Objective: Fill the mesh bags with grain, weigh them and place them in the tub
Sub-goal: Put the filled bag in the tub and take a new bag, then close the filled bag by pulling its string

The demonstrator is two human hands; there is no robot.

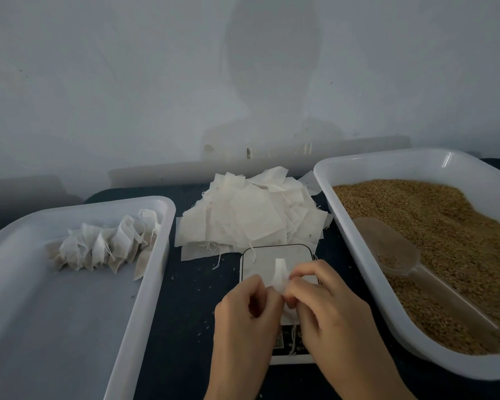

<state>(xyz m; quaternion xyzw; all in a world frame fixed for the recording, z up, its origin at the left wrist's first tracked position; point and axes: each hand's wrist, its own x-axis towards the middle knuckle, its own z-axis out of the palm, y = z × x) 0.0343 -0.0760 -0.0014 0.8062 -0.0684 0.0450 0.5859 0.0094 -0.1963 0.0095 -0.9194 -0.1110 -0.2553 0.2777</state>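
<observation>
My left hand (244,316) and my right hand (326,307) meet over the small white scale (274,255) and both pinch one white mesh bag (279,277). Its strings hang down between my hands. A heap of flat mesh bags (251,212) lies behind the scale. On the left, a white tub (70,327) holds several filled bags (104,246) near its far end. On the right, another white tub (387,298) is full of brown grain (445,226), with a clear plastic scoop (399,249) lying in it.
The tubs and scale sit on a dark tabletop (185,313) sprinkled with loose grains. A pale wall (243,82) rises right behind the table. The scale's display is hidden under my hands.
</observation>
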